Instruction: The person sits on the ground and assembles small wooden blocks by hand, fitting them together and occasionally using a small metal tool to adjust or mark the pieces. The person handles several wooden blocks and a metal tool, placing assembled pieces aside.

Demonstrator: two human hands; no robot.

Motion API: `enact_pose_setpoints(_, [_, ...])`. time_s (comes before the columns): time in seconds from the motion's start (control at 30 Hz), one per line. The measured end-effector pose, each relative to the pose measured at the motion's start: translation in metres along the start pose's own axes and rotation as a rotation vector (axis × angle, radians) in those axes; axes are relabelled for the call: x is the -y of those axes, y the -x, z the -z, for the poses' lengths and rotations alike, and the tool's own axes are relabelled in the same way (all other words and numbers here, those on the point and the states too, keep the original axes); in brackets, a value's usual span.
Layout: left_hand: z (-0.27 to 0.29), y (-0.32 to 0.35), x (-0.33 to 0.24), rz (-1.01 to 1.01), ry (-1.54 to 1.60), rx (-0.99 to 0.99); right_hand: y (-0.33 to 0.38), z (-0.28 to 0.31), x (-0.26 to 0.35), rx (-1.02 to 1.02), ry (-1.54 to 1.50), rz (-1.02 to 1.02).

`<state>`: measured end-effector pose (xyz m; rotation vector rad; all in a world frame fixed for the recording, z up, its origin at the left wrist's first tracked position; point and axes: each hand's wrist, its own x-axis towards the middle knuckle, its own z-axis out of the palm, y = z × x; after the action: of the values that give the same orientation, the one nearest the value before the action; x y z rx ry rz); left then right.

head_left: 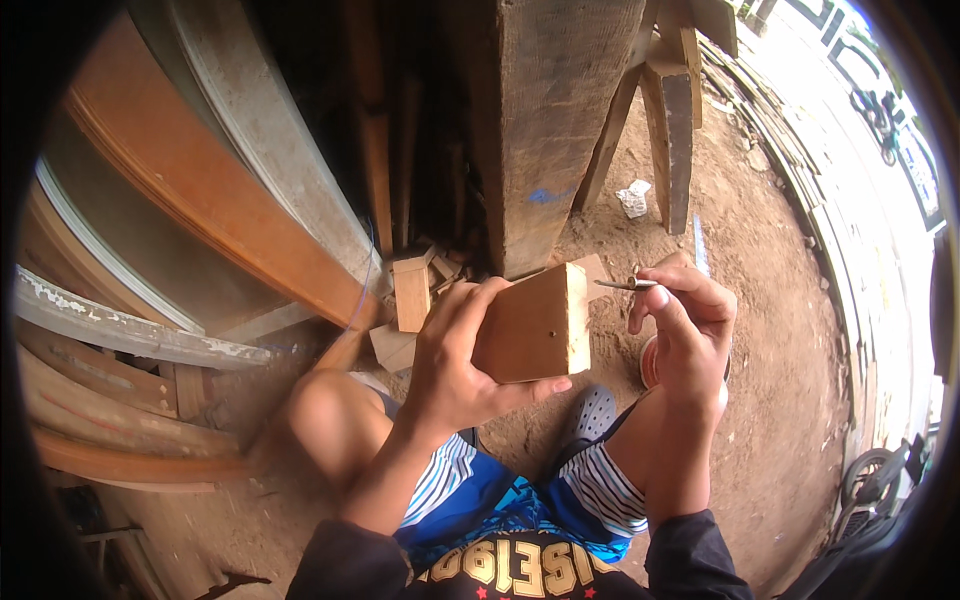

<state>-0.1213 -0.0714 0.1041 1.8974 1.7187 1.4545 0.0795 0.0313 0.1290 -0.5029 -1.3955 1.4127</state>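
Over a brown dirt floor (775, 400) beside leaning wooden boards (225, 190), the left hand (450, 360) grips a wooden block (520, 330), thumb and fingers spread around it, while the right hand (692, 325), raised just beside it, pinches a slim metal piece (628, 285) between thumb and forefinger.

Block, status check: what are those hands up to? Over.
Left hand gripping block. Right hand pinching pointed metal piece close to block, contact unclear. Nothing visibly in the way.

The brown dirt floor (775, 430) carries crumpled white paper (634, 199), wooden offcuts (411, 294) and long thin boards (806, 172).
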Motion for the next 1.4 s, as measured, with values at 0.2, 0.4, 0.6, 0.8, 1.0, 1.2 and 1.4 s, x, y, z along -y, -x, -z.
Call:
enact_pose_setpoints(0.2, [-0.001, 0.002, -0.001, 0.005, -0.165, -0.056, 0.006, -0.002, 0.008, 0.068, 0.12, -0.086])
enact_pose_setpoints(0.4, [-0.001, 0.004, 0.003, 0.033, -0.262, -0.052, 0.006, -0.008, 0.008, 0.086, 0.039, -0.09])
enact_pose_setpoints(0.6, [-0.001, 0.006, 0.004, 0.085, -0.275, -0.02, 0.004, -0.01, 0.004, 0.038, 0.111, -0.092])
enact_pose_setpoints(0.8, [-0.001, 0.008, 0.006, 0.168, -0.305, 0.053, 0.006, -0.013, 0.004, 0.042, 0.2, -0.088])
enact_pose_setpoints(1.0, [0.001, 0.01, 0.001, 0.264, -0.371, 0.113, 0.002, -0.01, -0.001, 0.215, 0.64, 0.154])
enact_pose_setpoints(1.2, [0.001, 0.012, 0.004, 0.254, -0.388, 0.14, 0.003, -0.02, -0.008, 0.196, 0.756, 0.316])
enact_pose_setpoints(1.4, [0.001, 0.014, 0.004, 0.269, -0.413, 0.181, 0.005, -0.027, -0.011, 0.205, 0.867, 0.406])
